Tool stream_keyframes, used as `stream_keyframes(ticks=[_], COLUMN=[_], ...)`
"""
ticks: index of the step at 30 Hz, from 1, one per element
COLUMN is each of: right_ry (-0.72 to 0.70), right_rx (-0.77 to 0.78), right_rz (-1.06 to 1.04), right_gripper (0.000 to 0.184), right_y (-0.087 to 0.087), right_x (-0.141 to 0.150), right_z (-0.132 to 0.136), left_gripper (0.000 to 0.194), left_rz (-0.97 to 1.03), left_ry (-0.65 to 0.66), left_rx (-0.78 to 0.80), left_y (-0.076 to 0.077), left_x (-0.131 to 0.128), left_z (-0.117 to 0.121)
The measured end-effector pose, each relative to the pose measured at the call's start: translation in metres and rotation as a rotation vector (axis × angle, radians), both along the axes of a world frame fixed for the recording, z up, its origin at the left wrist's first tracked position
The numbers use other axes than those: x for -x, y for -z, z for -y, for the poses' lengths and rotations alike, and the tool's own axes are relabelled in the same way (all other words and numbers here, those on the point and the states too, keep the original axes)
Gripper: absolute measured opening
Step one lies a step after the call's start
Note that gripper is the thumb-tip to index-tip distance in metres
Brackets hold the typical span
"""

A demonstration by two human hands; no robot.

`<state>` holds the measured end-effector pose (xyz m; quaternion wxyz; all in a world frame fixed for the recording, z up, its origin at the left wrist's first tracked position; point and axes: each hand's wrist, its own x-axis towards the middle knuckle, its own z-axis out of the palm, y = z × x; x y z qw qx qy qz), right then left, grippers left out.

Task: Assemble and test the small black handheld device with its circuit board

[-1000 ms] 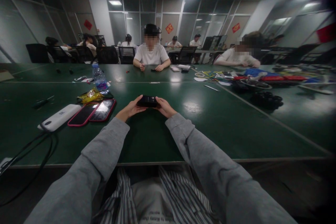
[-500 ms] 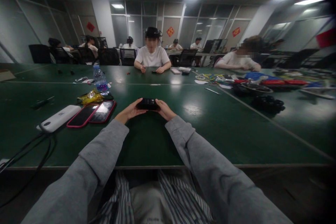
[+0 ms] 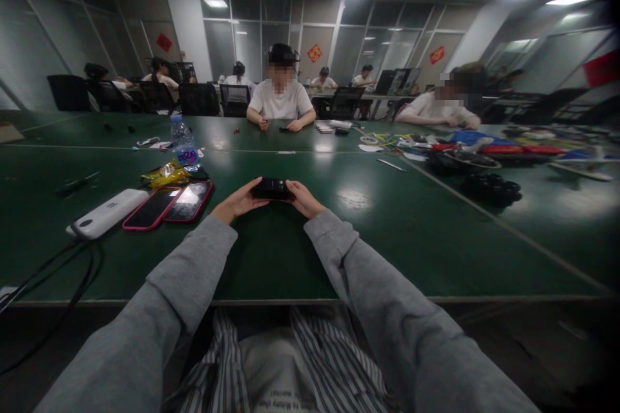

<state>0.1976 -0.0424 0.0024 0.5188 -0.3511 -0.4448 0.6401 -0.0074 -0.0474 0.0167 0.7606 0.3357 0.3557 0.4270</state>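
Observation:
A small flat black device [image 3: 271,188] is held just above the green table [image 3: 397,232], straight ahead of me. My left hand [image 3: 238,202] grips its left end, thumb on top and fingers curled under. My right hand [image 3: 303,198] grips its right end the same way. Both arms wear grey sleeves and stretch forward over the table's near edge. What the device is cannot be made out.
To the left lie two red-cased phones [image 3: 169,204], a white power bank [image 3: 107,213] with black cables, a yellow wrapper [image 3: 165,175] and a water bottle [image 3: 184,144]. Clutter and black parts [image 3: 490,188] fill the right. People in white shirts sit across the table.
Both hands keep the same grip on the black device. Only the camera view has shifted slightly up and down.

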Motion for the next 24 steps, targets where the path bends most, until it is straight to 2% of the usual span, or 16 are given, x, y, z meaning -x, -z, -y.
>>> stream_keyframes(ticks=[9,18,20,24], right_ry=[0.021,0.065,0.067,0.069], right_rx=[-0.011,-0.101,-0.179,-0.491], right_rz=[0.03,0.144,0.194,0.421], right_gripper=[0.02,0.033,0.042,0.06], right_y=[0.0037,0.0023,0.0015,0.0021], right_x=[0.0011,0.0037,0.0027,-0.0023], right_z=[-0.0032,0.0003,0.0026,0.0041], left_gripper=[0.039,0.041,0.041,0.042], left_rz=[0.066,0.05,0.033,0.012], left_ry=[-0.001,-0.002,0.0,0.001], left_rx=[-0.005,0.017,0.021,0.035], left_y=[0.0024,0.0043,0.0047,0.005], left_x=[0.0008,0.0008,0.001,0.0011], left_z=[-0.0019,-0.0052,-0.0059,-0.0065])
